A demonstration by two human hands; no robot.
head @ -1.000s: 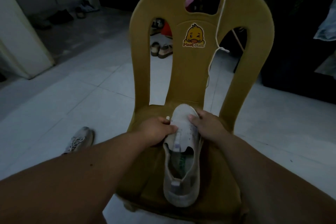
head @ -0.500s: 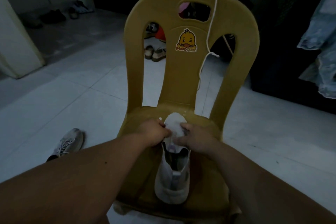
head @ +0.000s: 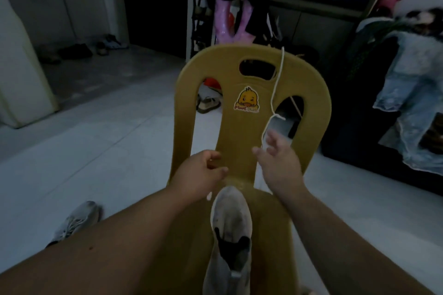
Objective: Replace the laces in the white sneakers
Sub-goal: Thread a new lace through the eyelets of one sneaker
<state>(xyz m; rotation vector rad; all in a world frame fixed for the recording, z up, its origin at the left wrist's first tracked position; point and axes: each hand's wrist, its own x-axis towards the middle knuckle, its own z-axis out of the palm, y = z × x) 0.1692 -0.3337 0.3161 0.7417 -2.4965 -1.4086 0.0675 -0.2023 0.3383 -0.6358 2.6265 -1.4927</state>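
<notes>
**Hanging lace lies just beyond the right fingertips**

A thin white shoelace [head: 277,84] is draped over the top edge of the mustard-yellow plastic chair [head: 215,74] and runs nearly straight down the backrest, with a kink about halfway down. Its lower stretch ends right by the raised right hand [head: 280,165]. That hand's fingers [head: 272,137] are spread and straight, gripping nothing, and the lace sits at or just behind their tips; whether they touch it is too blurred to tell.

The left hand [head: 201,172] hovers farther to the left, fingers loosely curled with nothing visible in them, so the right hand is plainly the nearer one. The lace's long axis is vertical, so a pinch across it looks like the likely next move.

The worn white sneaker [head: 231,218], unlaced, rests on the seat between both forearms, toe towards the backrest. A grey laced sneaker [head: 74,220] lies on the pale tiled floor [head: 107,151] to the left.
</notes>
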